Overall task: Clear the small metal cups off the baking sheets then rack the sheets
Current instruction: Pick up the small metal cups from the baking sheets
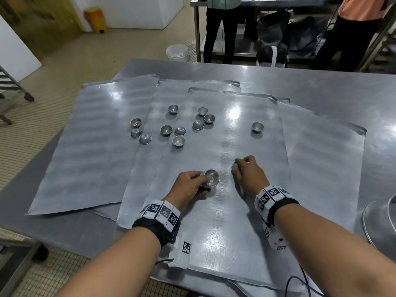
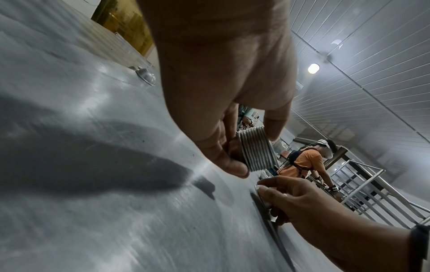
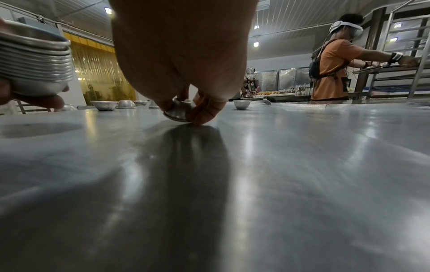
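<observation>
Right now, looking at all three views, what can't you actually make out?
- Cup under the right hand: head view, fingers cover nearly all of it.
- Stack of cups in the left hand: left wrist view, thumb hides its base; exact count unclear.
- Round tray: head view, cut off by the right edge.
- Rack: right wrist view, cropped.

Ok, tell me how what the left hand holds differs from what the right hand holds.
The left hand grips a nested stack of cups, mouths up, lifted off the sheet. The right hand pinches a single cup, upside down and tilted, its rim at the sheet. Both are the same small metal cups.
</observation>
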